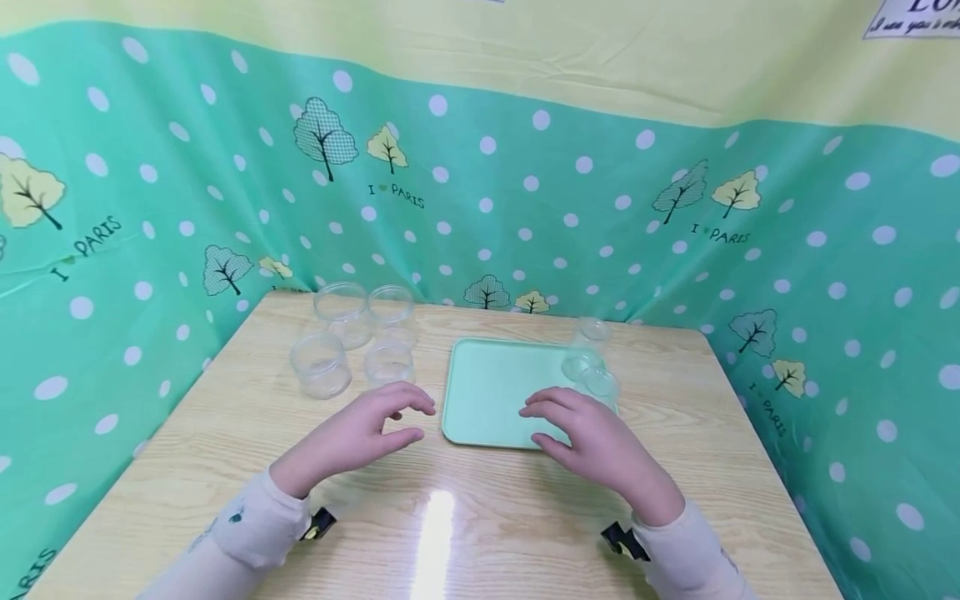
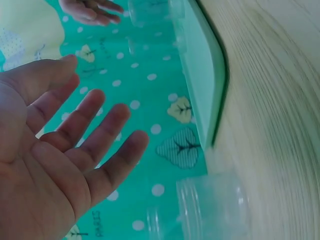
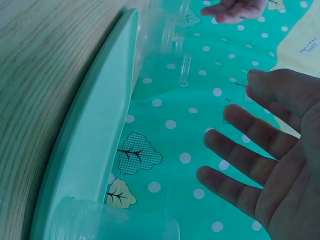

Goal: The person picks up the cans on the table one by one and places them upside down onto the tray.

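Surface: desk [image 1: 510, 508], pale wood grain, a bright streak of reflected light toward its near side. Its far edge meets a green cloth [image 1: 517, 196] printed with pale dots, trees and "PARIS" lettering; the cloth also hangs along the left and right sides. Yellow band [image 1: 585, 58] above the green.

Layout: green tray [image 1: 491, 392] on the far half of the desk, right of middle. Four wide clear jars [image 1: 321, 367] stand toward the desk's far left corner, in two rough rows. Narrower clear containers [image 1: 592, 333] cluster at the tray's right end, about its far right corner; they overlap, exact count unclear.

Hands: left hand [image 1: 367, 429] in the air, fingers spread and gently bent, thumb apart; just left of the tray's left edge, with the wide jars beyond it. Right hand [image 1: 588, 429] likewise raised, fingers loosely spread, in front of the tray's near right corner and nearest to the narrower containers; wrist view shows a gap between fingers and tray.
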`<action>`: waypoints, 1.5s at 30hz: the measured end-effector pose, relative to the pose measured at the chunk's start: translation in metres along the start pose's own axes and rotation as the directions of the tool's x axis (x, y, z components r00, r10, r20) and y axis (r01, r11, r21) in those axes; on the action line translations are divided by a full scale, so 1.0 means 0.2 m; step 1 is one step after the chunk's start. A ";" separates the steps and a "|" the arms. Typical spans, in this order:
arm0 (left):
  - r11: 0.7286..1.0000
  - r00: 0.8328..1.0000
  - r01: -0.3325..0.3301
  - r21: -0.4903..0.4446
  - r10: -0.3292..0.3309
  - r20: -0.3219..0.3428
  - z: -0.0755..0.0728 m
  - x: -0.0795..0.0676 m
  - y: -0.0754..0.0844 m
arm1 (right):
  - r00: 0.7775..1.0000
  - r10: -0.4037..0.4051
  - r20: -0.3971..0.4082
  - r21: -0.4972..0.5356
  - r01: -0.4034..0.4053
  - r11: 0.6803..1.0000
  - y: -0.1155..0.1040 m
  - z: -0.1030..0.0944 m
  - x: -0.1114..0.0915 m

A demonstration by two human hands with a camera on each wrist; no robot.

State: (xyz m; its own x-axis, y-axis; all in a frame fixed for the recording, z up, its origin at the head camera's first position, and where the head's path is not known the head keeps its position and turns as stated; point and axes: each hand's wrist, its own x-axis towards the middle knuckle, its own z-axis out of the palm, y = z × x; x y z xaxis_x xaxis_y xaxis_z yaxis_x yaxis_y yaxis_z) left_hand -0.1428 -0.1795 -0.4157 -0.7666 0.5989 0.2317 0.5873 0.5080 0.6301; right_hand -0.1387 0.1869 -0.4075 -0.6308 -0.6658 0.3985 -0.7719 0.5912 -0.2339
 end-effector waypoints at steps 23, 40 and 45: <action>0.910 0.987 0.068 0.409 -0.121 0.105 -0.29 -0.01 -0.08 | 1.000 -0.006 -0.009 -0.012 0.006 1.000 -0.01 -0.03 0.00; 0.834 0.963 0.235 0.499 -0.271 0.000 -0.46 0.06 -0.27 | 1.000 -0.029 -0.005 -0.014 0.029 0.999 -0.01 -0.02 0.00; 0.829 0.959 0.228 0.511 -0.283 0.031 -0.51 0.06 -0.35 | 0.999 -0.038 -0.003 -0.017 0.038 0.999 -0.02 -0.02 0.00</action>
State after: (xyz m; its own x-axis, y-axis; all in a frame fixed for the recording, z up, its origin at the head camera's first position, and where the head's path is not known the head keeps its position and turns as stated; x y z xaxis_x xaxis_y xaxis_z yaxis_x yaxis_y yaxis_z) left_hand -0.2194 -0.2705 -0.3812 -0.8930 0.4496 0.0210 0.4447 0.8740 0.1959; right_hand -0.1356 0.1869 -0.4041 -0.6007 -0.6865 0.4098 -0.7938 0.5732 -0.2034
